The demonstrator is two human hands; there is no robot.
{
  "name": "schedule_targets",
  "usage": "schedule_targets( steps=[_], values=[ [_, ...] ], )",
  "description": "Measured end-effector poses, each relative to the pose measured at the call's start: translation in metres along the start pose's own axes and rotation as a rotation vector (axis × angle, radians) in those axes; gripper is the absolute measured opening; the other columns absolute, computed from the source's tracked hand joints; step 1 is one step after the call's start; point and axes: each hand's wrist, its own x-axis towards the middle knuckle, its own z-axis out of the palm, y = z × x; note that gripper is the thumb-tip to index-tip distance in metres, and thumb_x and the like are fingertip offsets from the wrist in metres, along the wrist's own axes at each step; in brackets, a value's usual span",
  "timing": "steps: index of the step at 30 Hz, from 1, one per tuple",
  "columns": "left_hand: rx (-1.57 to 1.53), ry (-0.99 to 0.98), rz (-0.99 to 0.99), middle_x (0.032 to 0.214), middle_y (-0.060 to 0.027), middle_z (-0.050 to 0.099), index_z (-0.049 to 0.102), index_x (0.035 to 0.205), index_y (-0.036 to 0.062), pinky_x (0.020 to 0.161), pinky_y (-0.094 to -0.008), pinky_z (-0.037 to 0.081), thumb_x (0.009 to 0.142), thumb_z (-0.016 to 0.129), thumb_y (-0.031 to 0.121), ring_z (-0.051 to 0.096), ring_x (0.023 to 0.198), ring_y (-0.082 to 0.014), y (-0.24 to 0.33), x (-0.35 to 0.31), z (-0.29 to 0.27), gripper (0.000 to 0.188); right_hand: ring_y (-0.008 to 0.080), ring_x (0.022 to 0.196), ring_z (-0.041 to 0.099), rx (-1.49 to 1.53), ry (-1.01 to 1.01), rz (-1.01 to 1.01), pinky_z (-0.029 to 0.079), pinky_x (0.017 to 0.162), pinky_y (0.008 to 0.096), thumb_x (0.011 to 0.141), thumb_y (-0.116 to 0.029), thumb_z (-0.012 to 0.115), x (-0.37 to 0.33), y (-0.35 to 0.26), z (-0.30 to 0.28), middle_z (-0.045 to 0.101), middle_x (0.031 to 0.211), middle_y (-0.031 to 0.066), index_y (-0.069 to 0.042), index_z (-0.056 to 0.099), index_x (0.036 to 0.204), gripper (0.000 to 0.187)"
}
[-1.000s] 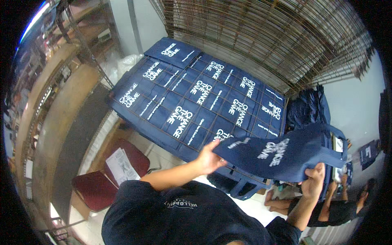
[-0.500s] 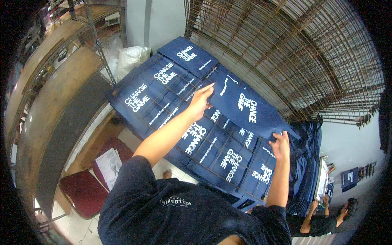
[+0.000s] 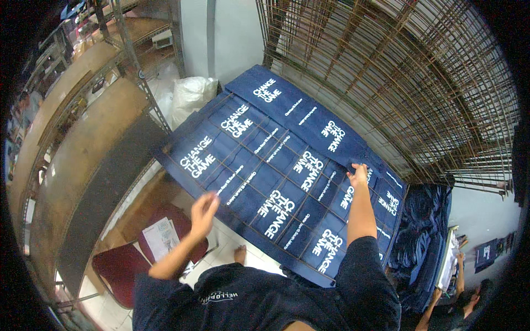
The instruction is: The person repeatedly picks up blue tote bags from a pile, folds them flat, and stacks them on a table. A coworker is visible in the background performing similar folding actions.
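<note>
A wire rack [image 3: 232, 151] stands in front of me, covered with navy fabric pieces [image 3: 265, 193] printed in white. Along its far edge lies one long navy printed fabric piece [image 3: 309, 113], mostly flat. My right hand [image 3: 359, 174] is at the right end of that piece, with bent fingers pinched on its near edge; the fingertips show only in part. Off the rack's near left edge, my left hand [image 3: 204, 216] hangs in the air with its fingers stretched out and nothing in them.
More wire racks [image 3: 353, 66] are stacked upright behind. Dark folded fabric [image 3: 417, 243] is piled at the right, near another person [image 3: 469, 303] at work. On the left are wooden shelves [image 3: 94, 127], a white sack [image 3: 193, 94] and a dark red chair [image 3: 118, 270] with papers [image 3: 160, 238].
The fabric piece held up between both hands has come down onto the rack's far edge. My left hand has let go and drawn back toward me; my right hand has moved slightly left.
</note>
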Motion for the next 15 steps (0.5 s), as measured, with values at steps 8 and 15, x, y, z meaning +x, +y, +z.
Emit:
schedule_targets(
  steps=[8, 15],
  values=[
    [0.623, -0.096, -0.567, 0.084, -0.0123, 0.066, 0.067, 0.094, 0.0045, 0.073, -0.0334, 0.048, 0.082, 0.061, 0.033, 0.063, 0.079, -0.0243, -0.19, -0.264, -0.106, 0.031, 0.0232, 0.092, 0.045, -0.106, -0.026, -0.025, 0.044, 0.061, 0.0407, 0.071, -0.003, 0.056, -0.004, -0.021, 0.007, 0.043, 0.107, 0.0069, -0.014, 0.042, 0.102, 0.035],
    [0.819, -0.445, -0.858, 0.096, -0.0181, 0.066, 0.067, 0.101, 0.0087, 0.08, -0.0366, 0.048, 0.076, 0.062, 0.047, 0.063, 0.093, -0.0297, -0.323, -0.346, -0.186, 0.046, 0.0265, 0.094, 0.044, -0.133, -0.037, -0.028, 0.043, 0.065, 0.0439, 0.07, -0.003, 0.055, 0.004, -0.012, 0.007, 0.043, 0.11, 0.0088, -0.011, 0.045, 0.096, 0.029]
  ],
)
